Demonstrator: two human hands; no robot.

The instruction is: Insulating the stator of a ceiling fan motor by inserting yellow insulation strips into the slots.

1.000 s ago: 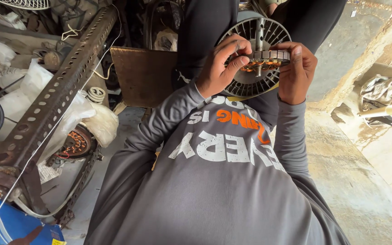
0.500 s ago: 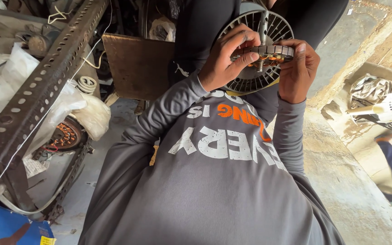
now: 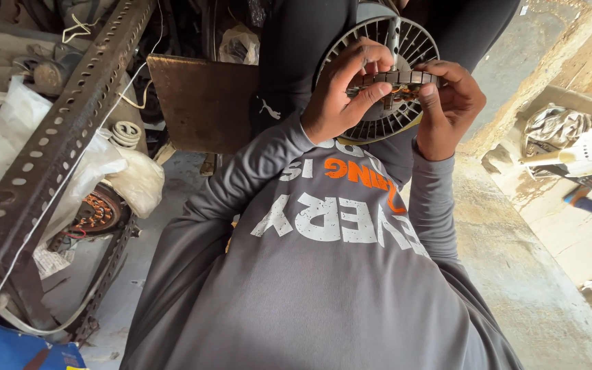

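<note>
Both hands clamp the stator core (image 3: pixel 392 77): your left hand (image 3: pixel 340 92) pinches its near end, thumb along the laminated edge; your right hand (image 3: pixel 450 109) closes on the far end. Core sits level, held just above the round fan grille (image 3: pixel 405 41) on your lap. Copper windings look partly in place; how many slots remain, cannot tell. Nearby: perforated steel angle (image 3: pixel 56 137), brown board (image 3: pixel 203 103), another wound stator (image 3: pixel 97 212) on the floor; nothing obstructs the hands

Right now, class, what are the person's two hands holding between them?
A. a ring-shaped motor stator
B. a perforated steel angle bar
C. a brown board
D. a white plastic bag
A: the left hand and right hand pinch a ring-shaped motor stator at its ends, above the round fan grille.
</note>
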